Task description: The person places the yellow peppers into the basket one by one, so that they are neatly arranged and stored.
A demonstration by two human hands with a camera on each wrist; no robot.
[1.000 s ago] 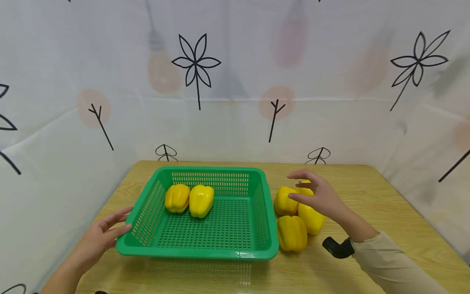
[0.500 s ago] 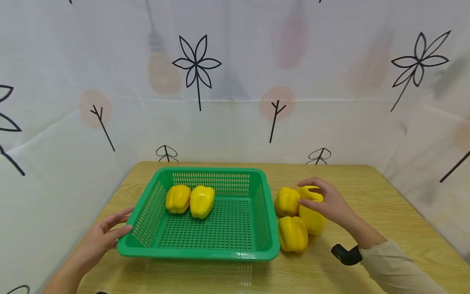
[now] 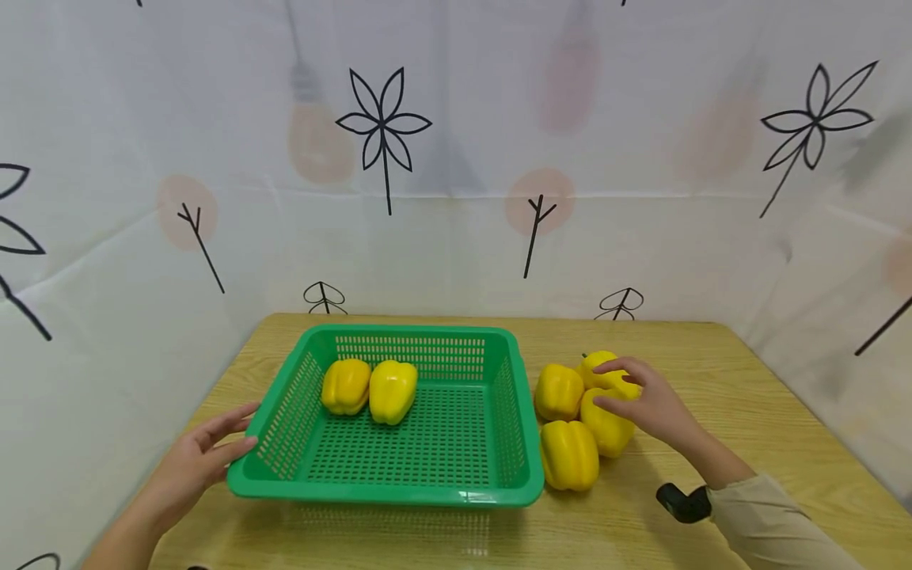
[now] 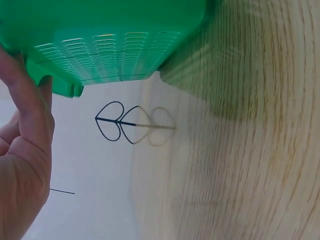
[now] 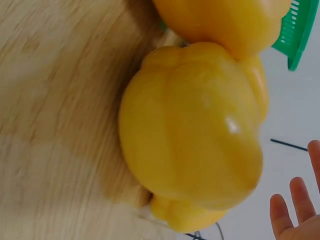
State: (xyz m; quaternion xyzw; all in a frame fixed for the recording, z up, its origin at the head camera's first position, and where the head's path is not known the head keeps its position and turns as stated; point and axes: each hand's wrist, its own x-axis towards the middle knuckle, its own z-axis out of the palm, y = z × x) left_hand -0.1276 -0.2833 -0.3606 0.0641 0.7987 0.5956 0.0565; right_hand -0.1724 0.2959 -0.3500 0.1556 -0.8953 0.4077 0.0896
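Four peppers (image 3: 570,457) are clustered on the table (image 3: 727,388), separated by the basket (image 3: 385,495) wall from two inside peppers (image 3: 392,394). Basket rim is touched by left hand (image 3: 191,461), fingers loosely extended. Right hand (image 3: 650,402) is held over outside peppers, thumb and fingers apart.

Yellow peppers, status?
Left hand touching basket rim. Right hand near four peppers on table, holding nothing. Two peppers in basket. Basket's right wall between groups.
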